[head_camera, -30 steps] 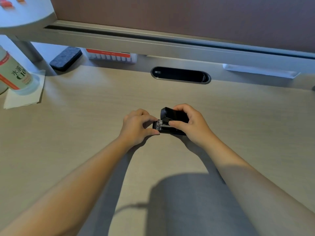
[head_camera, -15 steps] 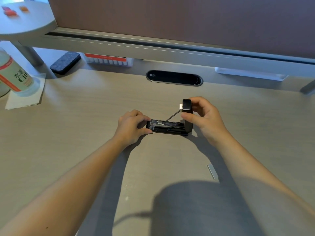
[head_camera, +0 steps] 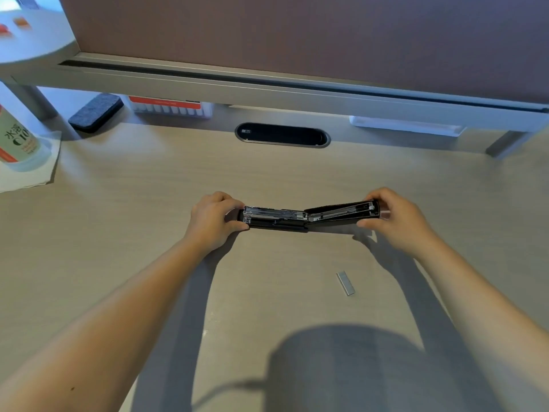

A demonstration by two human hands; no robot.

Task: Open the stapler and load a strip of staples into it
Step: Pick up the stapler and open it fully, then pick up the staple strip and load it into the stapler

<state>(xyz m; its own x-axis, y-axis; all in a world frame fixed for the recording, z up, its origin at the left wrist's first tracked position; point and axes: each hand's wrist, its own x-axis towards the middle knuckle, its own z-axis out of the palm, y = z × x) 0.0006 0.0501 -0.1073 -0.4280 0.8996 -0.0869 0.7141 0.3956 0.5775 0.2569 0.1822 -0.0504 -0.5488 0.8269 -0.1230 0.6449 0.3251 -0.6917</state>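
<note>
A black stapler (head_camera: 309, 217) lies on the wooden desk, swung fully open so its metal staple channel faces up on the left and its lid stretches out to the right. My left hand (head_camera: 212, 221) pinches the front end of the base. My right hand (head_camera: 395, 220) grips the far tip of the lid, slightly raised. A short silver strip of staples (head_camera: 345, 283) lies loose on the desk, nearer to me and below my right hand.
A dark oval cable grommet (head_camera: 282, 135) sits behind the stapler. At the back left are a grey felt eraser (head_camera: 95, 113), a red and white box (head_camera: 170, 107), and a bottle (head_camera: 16, 141) on a paper napkin. A white tray (head_camera: 407, 126) lies back right under the partition rail.
My right hand has swung the lid from closed, through upright, down to the right until the stapler lies almost flat. The staple strip has come into view on the desk.
</note>
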